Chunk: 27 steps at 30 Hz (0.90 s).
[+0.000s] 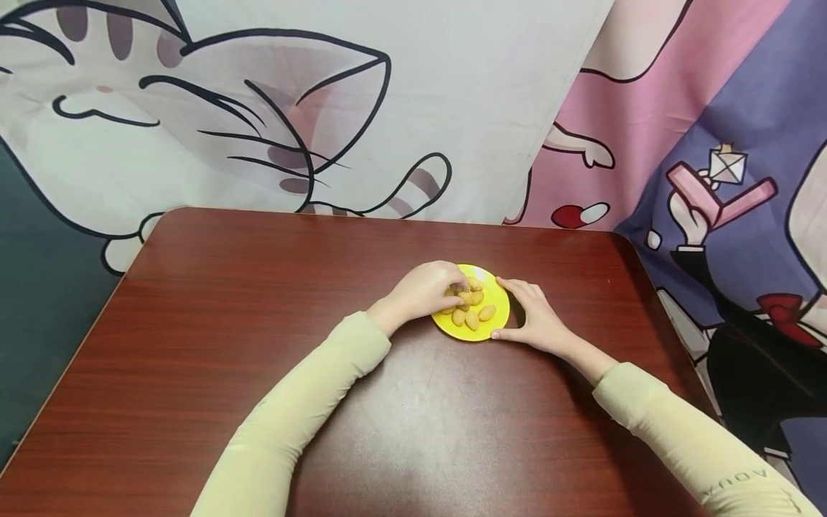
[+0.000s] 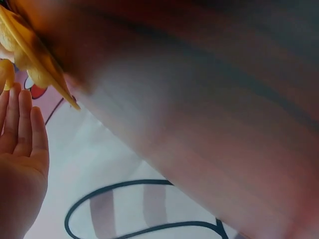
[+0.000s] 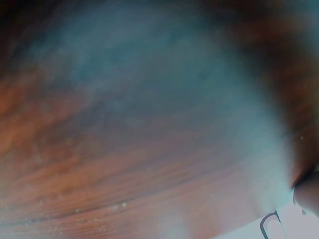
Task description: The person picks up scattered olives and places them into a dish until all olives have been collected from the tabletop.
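A round yellow plate (image 1: 497, 301) lies on the table with several small, oval, yellow-brown pieces (image 1: 472, 320) on it, perhaps nuts or little fruits. From the left, my left hand (image 1: 429, 287) reaches over the plate, fingers bent down among the pieces. In the left wrist view a yellow piece (image 2: 7, 74) shows at the fingertips of this hand (image 2: 22, 154), seemingly pinched; the thumb is mostly out of frame. My right hand (image 1: 539, 319) holds the plate's right rim, thumb at the near side and fingers at the far side. The right wrist view is blurred.
The brown wooden table (image 1: 258, 287) has rounded far corners. Behind it hangs a white cloth (image 1: 484, 108) printed with a cartoon cat, and at the right a pink and blue printed cloth (image 1: 730, 108).
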Motion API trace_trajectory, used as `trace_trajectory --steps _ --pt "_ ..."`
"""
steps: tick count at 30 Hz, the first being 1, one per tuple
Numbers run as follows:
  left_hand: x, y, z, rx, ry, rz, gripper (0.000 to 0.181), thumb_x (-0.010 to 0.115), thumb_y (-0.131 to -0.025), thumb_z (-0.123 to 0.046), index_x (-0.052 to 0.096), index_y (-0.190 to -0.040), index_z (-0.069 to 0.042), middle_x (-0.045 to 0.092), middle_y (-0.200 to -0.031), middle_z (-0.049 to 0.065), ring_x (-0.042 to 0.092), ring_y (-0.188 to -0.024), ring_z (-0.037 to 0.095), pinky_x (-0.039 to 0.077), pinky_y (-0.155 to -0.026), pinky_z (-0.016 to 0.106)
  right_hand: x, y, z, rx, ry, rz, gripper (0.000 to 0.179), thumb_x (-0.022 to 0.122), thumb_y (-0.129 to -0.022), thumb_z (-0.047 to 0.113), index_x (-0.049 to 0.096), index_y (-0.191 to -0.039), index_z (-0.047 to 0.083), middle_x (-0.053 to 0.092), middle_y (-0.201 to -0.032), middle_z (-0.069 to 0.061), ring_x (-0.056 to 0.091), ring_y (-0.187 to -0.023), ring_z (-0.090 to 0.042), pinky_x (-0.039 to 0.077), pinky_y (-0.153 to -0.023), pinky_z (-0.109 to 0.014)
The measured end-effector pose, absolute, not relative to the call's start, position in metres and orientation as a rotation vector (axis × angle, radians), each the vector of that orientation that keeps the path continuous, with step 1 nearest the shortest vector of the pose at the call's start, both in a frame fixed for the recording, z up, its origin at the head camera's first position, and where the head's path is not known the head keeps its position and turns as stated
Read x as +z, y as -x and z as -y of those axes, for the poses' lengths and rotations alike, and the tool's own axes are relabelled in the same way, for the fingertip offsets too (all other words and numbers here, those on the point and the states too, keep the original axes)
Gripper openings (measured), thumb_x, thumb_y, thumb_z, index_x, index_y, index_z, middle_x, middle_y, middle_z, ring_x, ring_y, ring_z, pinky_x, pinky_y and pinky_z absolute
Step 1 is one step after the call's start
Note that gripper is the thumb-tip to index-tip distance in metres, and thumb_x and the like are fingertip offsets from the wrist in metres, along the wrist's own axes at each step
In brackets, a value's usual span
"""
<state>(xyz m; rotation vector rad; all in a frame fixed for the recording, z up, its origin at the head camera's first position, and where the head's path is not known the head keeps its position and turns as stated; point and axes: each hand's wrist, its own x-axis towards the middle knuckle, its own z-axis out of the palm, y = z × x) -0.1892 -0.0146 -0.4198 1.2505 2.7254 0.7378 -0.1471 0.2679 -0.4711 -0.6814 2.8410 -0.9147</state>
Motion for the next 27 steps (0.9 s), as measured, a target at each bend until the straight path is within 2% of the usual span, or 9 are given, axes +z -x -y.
trace_trajectory --steps 18,27 --pt "-0.423 0.193 -0.013 0.557 -1.378 -2.691 0.01 0.078 -0.098 -0.018 0.083 -0.106 -0.015 0.077 -0.107 0.0 0.069 -0.106 0.017 0.054 -0.104 0.032 -0.472 0.148 -0.268 -0.932 0.704 -2.85 0.106 0.098 -0.074 0.029 0.042 -0.161 0.005 0.047 -0.159 -0.021 0.038 -0.146 -0.041 0.029 -0.118 -0.061" --pt "-0.422 0.193 -0.009 0.606 -1.34 -2.689 0.017 0.078 -0.097 -0.017 0.082 -0.113 -0.015 0.079 -0.114 0.0 0.07 -0.114 0.017 0.053 -0.109 0.031 -0.471 0.147 -0.268 -0.93 0.695 -2.843 0.107 0.098 -0.074 0.029 0.041 -0.161 0.005 0.047 -0.159 -0.021 0.038 -0.146 -0.041 0.029 -0.118 -0.06"
